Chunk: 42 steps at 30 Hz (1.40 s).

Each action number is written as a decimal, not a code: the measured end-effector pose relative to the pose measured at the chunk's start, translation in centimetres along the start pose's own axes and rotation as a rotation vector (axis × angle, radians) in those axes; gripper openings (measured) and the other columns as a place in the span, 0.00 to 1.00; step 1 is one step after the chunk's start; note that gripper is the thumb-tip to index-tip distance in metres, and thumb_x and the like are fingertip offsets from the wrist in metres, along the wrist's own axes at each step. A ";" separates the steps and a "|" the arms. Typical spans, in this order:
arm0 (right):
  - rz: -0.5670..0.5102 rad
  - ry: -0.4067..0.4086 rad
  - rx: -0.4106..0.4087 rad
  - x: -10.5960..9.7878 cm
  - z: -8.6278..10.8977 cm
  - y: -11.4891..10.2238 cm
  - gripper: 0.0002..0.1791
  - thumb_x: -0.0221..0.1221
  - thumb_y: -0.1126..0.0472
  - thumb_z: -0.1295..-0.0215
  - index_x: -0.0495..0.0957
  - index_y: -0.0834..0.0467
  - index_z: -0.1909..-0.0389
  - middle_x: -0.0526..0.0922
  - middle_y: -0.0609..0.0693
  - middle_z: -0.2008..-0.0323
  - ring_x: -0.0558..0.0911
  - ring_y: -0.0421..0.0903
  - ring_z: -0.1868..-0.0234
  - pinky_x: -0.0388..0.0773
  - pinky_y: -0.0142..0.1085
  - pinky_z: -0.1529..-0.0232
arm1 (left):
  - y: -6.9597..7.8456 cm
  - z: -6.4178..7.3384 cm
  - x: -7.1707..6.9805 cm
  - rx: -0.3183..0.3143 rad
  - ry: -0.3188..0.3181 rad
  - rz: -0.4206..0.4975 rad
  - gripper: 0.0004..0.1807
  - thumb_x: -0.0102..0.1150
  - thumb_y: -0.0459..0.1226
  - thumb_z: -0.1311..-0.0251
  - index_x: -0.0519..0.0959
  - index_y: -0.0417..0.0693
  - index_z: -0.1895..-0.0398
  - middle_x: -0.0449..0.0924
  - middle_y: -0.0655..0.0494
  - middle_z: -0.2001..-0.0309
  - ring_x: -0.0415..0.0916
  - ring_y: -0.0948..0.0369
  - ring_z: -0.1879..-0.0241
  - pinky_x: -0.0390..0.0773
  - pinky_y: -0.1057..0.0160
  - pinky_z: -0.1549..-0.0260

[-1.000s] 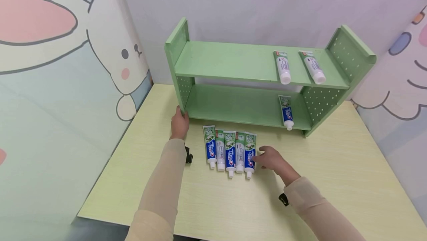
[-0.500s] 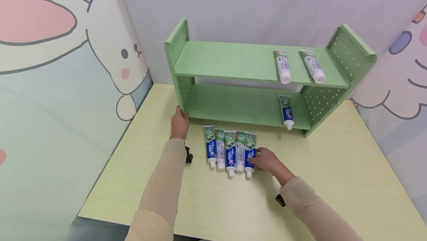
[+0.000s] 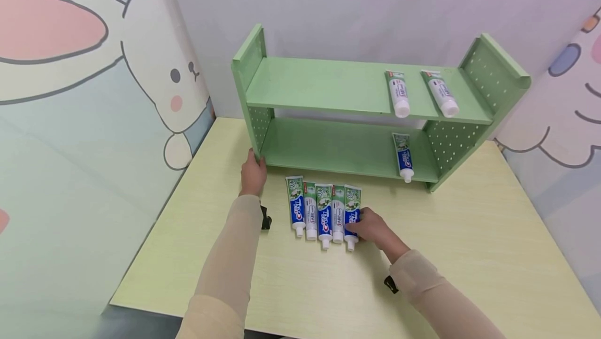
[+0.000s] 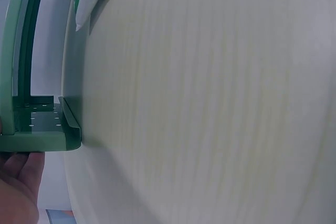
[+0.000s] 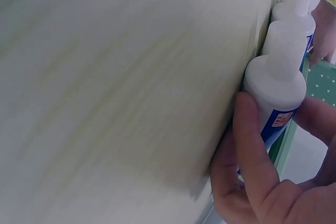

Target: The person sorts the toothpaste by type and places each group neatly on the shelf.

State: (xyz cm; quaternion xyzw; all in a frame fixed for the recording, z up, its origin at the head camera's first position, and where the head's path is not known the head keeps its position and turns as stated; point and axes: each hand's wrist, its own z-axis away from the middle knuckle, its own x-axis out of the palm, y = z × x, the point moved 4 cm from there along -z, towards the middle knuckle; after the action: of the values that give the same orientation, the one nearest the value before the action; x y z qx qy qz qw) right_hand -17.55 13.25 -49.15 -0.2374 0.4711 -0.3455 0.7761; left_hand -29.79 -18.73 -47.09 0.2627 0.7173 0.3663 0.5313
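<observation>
In the head view, my right hand (image 3: pixel 373 227) is at the rightmost blue-and-green toothpaste tube (image 3: pixel 352 201) of a row lying on the table. In the right wrist view, fingers (image 5: pixel 251 148) curl along one side of that tube's white shoulder (image 5: pixel 274 83), with another digit on the opposite side. My left hand (image 3: pixel 253 176) grips the lower front corner of the green two-tier shelf (image 3: pixel 324 146). The left wrist view shows its fingers (image 4: pixel 30 174) against the shelf's side panel (image 4: pixel 39 141); the thumb is mostly out of frame.
Several more tubes, blue Crest (image 3: pixel 324 208) and white (image 3: pixel 310 214), lie side by side on the pale table (image 3: pixel 300 287). Two white tubes (image 3: pixel 398 94) rest on the upper tier. One blue tube (image 3: pixel 403 157) lies on the lower tier. Walls stand behind and beside the table.
My right hand has moved left from beside the row onto the rightmost toothpaste tube and taken hold of it. The left hand and the shelf have stayed in place.
</observation>
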 end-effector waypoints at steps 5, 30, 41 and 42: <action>-0.010 0.009 -0.009 -0.1 -0.1 0.1 0.35 0.64 0.60 0.37 0.60 0.76 0.39 0.77 0.64 0.56 0.78 0.50 0.67 0.79 0.39 0.68 | 0.1 0.1 0.0 0.000 0.000 -0.005 0.21 0.43 0.39 0.25 0.62 0.43 0.33 0.74 0.37 0.41 0.73 0.44 0.43 0.75 0.47 0.49; -0.281 -0.023 0.006 -1.9 0.8 0.6 0.35 0.63 0.68 0.37 0.57 0.77 0.34 0.77 0.69 0.52 0.82 0.51 0.64 0.82 0.45 0.63 | 0.3 0.3 -0.1 -0.001 -0.007 -0.016 0.21 0.43 0.38 0.25 0.61 0.42 0.33 0.74 0.37 0.41 0.75 0.44 0.45 0.76 0.48 0.52; -0.249 -0.012 -0.038 -3.7 1.9 -0.9 0.36 0.63 0.70 0.37 0.56 0.75 0.33 0.75 0.69 0.53 0.83 0.53 0.63 0.82 0.45 0.65 | 0.2 0.3 -0.2 0.017 -0.001 -0.012 0.21 0.44 0.39 0.25 0.62 0.43 0.33 0.75 0.36 0.43 0.76 0.44 0.47 0.76 0.47 0.53; -0.244 -0.013 -0.043 -3.8 1.9 -1.0 0.36 0.62 0.70 0.37 0.56 0.75 0.32 0.75 0.69 0.53 0.83 0.53 0.64 0.82 0.45 0.65 | 0.2 0.3 -0.1 0.018 -0.001 -0.013 0.20 0.44 0.39 0.25 0.62 0.43 0.34 0.75 0.36 0.44 0.76 0.44 0.47 0.76 0.46 0.54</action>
State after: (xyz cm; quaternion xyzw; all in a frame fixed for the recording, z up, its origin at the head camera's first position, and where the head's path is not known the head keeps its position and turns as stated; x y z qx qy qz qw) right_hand -17.37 15.58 -45.46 -0.3118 0.4411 -0.4258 0.7259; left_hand -29.43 -18.66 -46.93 0.2629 0.7223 0.3560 0.5315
